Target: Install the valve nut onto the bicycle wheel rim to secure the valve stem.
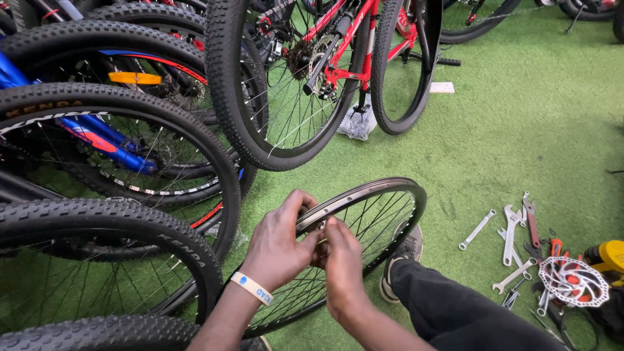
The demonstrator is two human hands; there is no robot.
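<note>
A bare black bicycle rim [383, 188] with thin spokes stands tilted on the green artificial turf in front of me. My left hand [276, 244], with a pale wristband, grips the rim's near edge from the left. My right hand [341, 260] is pinched against the same spot on the rim, fingers closed around something small that I cannot make out. The two hands touch each other at the rim. My leg in dark trousers and a grey shoe [406, 250] rest behind the wheel's lower right.
Several tyred bicycle wheels [117, 149] crowd the left side; a red bicycle [338, 52] stands ahead. Spanners [510, 234], pliers, a brake disc [573, 281] and a yellow tool [608, 255] lie on the turf at right.
</note>
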